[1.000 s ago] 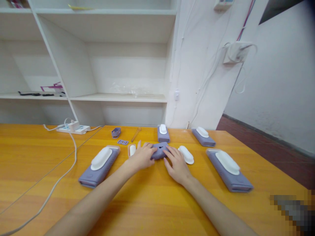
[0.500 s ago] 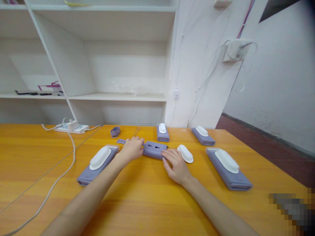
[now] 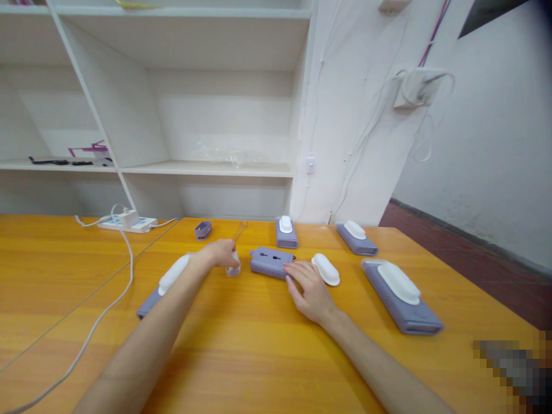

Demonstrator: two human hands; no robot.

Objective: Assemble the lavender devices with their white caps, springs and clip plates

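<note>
My left hand [image 3: 221,253] is closed, its fingers pinching a small pale lavender piece [image 3: 233,267] just above or on the table; its exact shape is blurred. To the right of that hand lies a lavender box-shaped housing [image 3: 269,262] with two dark key-shaped slots in its top. My right hand [image 3: 309,290] rests its outstretched fingertips on the housing's right end, thumb apart in front. Beside those fingers is a loose white oval cover [image 3: 326,269]. A lavender ring-like piece [image 3: 203,230] and a thin coil [image 3: 240,230] lie behind my left hand.
Lavender units with white covers stand at the left [image 3: 173,276], partly behind my forearm, at the back [image 3: 285,233], back right [image 3: 357,238] and right [image 3: 403,296]. A power strip [image 3: 129,223] with a trailing white cable [image 3: 127,287] is at the left. White shelves [image 3: 207,168] rise behind the table.
My left hand has moved left, away from the housing's left end, and now holds a small pale piece. The right hand stays on the housing.
</note>
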